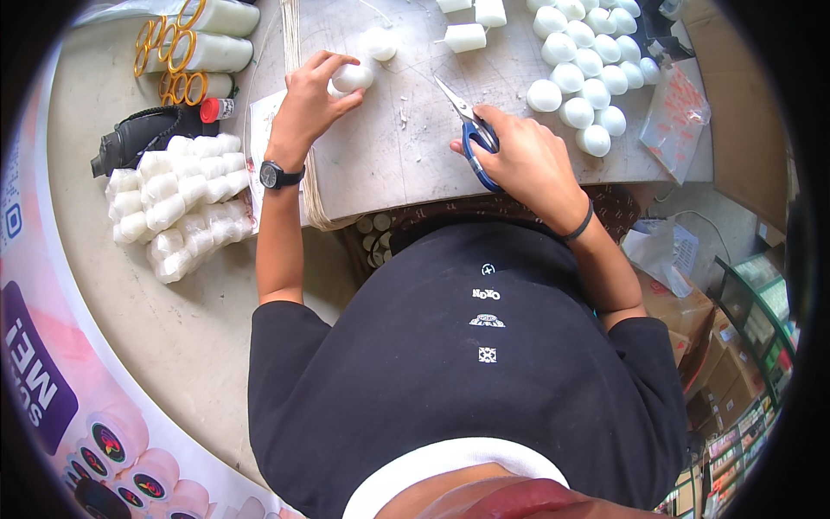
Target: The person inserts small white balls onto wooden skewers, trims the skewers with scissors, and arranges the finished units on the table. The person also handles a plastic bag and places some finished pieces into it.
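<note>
My left hand (pixel 313 97) is closed round a white ball candle (pixel 353 79), thumb on the near side and fingers on the far side. Just beyond it sits a second white ball candle (pixel 380 45). Blue-handled scissors (pixel 469 138) are in my right hand (pixel 526 160), their blades slightly apart and pointing away toward the upper left. Small white scraps (pixel 404 117) lie on the table between my hands.
A cluster of white ball candles (pixel 595 91) stands at the far right, with a plastic bag (pixel 677 117) beside it. White pillar candles (pixel 465 37) lie at the back. Wrapped white candles (pixel 177 195), a black bottle (pixel 143 138) and gold-ringed rolls (pixel 212 50) are to the left. A bundle of long strands (pixel 309 186) hangs over the edge.
</note>
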Demonstrator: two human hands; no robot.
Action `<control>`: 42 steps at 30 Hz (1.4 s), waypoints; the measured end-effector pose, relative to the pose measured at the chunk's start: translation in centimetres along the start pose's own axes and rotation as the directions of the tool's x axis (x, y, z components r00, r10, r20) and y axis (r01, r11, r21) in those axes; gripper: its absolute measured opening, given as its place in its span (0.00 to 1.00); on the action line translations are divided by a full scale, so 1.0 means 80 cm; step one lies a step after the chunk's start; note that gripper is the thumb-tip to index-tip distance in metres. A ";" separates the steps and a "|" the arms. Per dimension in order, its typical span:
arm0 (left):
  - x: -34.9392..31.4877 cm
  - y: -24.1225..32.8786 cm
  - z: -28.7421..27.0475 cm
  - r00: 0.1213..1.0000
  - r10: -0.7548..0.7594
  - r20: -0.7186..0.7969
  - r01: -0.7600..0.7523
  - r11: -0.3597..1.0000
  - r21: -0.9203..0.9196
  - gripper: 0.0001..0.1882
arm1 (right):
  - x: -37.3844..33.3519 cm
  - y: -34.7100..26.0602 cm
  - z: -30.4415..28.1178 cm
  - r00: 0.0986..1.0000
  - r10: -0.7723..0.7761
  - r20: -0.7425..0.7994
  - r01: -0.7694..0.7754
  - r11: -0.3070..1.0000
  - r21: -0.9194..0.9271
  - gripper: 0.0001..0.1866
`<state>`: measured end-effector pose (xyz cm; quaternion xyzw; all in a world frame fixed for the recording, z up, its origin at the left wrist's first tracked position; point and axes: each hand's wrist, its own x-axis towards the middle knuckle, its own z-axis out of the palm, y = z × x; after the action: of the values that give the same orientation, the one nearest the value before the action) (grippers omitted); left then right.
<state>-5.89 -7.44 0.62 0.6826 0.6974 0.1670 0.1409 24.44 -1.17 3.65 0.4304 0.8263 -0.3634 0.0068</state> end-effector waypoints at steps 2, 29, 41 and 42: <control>0.002 -0.003 0.005 1.000 0.019 0.007 -0.020 1.000 0.023 0.19 | -0.001 0.003 0.002 1.000 0.002 -0.002 -0.002 1.000 0.007 0.26; 0.013 -0.002 0.022 0.992 0.013 0.128 -0.050 0.957 0.287 0.21 | 0.028 0.001 0.068 0.971 -0.183 -0.151 0.112 0.915 -0.388 0.27; 0.008 -0.014 0.023 0.998 0.037 0.051 -0.049 0.963 0.264 0.24 | 0.039 -0.011 0.053 0.962 -0.204 -0.182 0.127 0.923 -0.364 0.23; 0.006 -0.015 0.021 1.000 0.011 0.027 -0.016 0.974 0.227 0.26 | 0.038 -0.016 0.043 0.961 -0.208 -0.182 0.135 0.929 -0.346 0.22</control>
<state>-6.25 -6.88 -1.37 0.7011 0.7054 0.0783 0.0698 20.61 -1.57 0.89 0.3857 0.9057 -0.1704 -0.0428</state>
